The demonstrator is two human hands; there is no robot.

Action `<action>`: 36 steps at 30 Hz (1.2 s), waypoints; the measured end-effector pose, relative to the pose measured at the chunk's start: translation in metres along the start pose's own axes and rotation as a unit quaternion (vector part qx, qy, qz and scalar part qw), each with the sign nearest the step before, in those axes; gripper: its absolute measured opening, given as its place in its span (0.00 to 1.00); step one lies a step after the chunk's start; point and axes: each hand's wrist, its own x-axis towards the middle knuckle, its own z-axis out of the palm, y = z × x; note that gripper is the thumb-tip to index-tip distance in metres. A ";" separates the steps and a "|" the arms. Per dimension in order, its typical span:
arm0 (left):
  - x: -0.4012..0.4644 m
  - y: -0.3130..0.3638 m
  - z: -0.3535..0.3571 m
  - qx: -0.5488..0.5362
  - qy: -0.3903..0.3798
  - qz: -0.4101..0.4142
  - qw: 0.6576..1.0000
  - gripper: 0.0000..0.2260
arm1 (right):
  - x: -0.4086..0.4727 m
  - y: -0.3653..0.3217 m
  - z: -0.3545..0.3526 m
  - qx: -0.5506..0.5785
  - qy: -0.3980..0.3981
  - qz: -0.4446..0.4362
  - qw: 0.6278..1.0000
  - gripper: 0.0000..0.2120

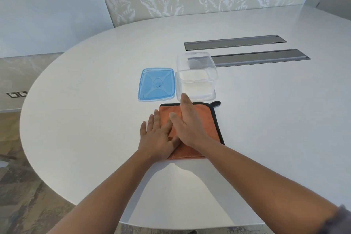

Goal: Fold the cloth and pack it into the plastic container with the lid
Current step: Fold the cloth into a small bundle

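While both your hands, left and right, press flat and spread on the cloth, it looks soft and light. Pinch its black-trimmed edge to fold.

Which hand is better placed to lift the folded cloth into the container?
Probably the right hand: it lies flat across the orange cloth, fingertips nearest the clear container. The left hand presses the cloth's far-left edge.

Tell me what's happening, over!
Left hand, right hand flat on cloth. Tub open, lid beside. Nothing blocking.
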 end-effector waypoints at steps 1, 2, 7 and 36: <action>0.000 0.000 -0.001 0.001 0.001 -0.002 1.000 0.34 | 0.002 -0.003 0.002 0.060 -0.003 0.021 0.998 0.36; 0.001 0.001 -0.001 0.001 0.004 -0.004 1.000 0.35 | 0.002 -0.006 0.004 0.114 -0.008 0.044 0.992 0.36; -0.004 0.004 -0.006 -0.016 0.014 -0.024 1.000 0.38 | 0.007 -0.004 0.007 0.173 -0.005 0.100 0.980 0.35; -0.005 0.013 -0.043 -0.371 0.078 -0.093 0.921 0.28 | -0.022 -0.016 0.031 0.241 0.044 0.070 0.967 0.36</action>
